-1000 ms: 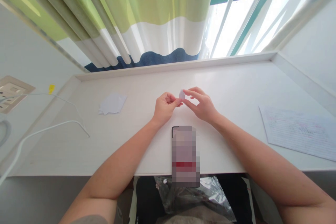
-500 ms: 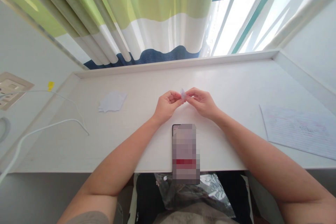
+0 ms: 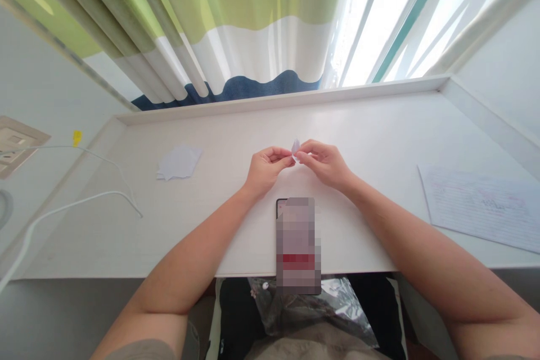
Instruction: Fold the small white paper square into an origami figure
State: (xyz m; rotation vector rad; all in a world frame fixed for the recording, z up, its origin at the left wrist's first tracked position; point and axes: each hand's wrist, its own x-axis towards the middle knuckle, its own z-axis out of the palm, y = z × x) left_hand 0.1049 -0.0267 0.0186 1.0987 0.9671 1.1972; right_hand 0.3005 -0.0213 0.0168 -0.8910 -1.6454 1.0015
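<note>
Between my two hands, above the white desk, is a small folded piece of white paper (image 3: 296,147). The fingertips of my left hand (image 3: 267,169) pinch its left side low down. From the other side my right hand (image 3: 324,162) grips it between thumb and fingers. The paper stands upright with a pointed top; its lower part is partly hidden by my fingertips. Nearer to me, below my hands, a phone (image 3: 295,236) lies at the desk's front edge, its screen blurred out.
Several loose white paper pieces (image 3: 179,162) lie at left on the desk (image 3: 236,124). A lined, written sheet (image 3: 481,202) is at right. A white cable (image 3: 101,195) runs in from the left. A clear plastic bag (image 3: 337,309) rests on my lap. A curtain (image 3: 253,39) hangs behind.
My fingers have shifted slightly on the folded paper, which has turned and shows a more pointed shape. The view has moved a little; the phone and loose papers stay in place.
</note>
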